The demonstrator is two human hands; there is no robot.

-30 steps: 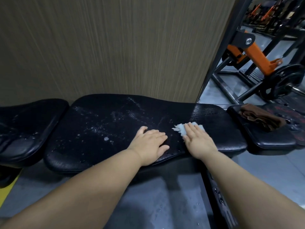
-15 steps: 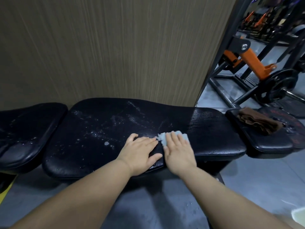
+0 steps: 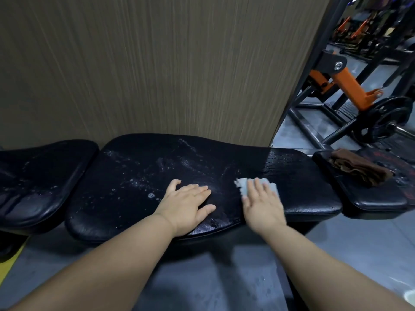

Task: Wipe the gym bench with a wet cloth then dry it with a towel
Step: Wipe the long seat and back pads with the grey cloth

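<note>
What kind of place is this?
Most likely a gym: there is a padded black bench, an orange weight machine and a round weight plate.

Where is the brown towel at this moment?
In the head view, the crumpled brown fabric towel lies far right on the small black padded seat, beside the long black bench pad, beyond the right hand.

- Your left hand [image 3: 187,204] lies flat, palm down, on the bench [image 3: 134,176] near its front edge, fingers straight, thumb out toward the right hand.
- Your right hand [image 3: 261,206] is farther right on the bench, apart from the left. It is blurred, and its straight fingers press the cloth [image 3: 243,185].
- Both forearms are bare and reach in across the bench's front edge.
</note>
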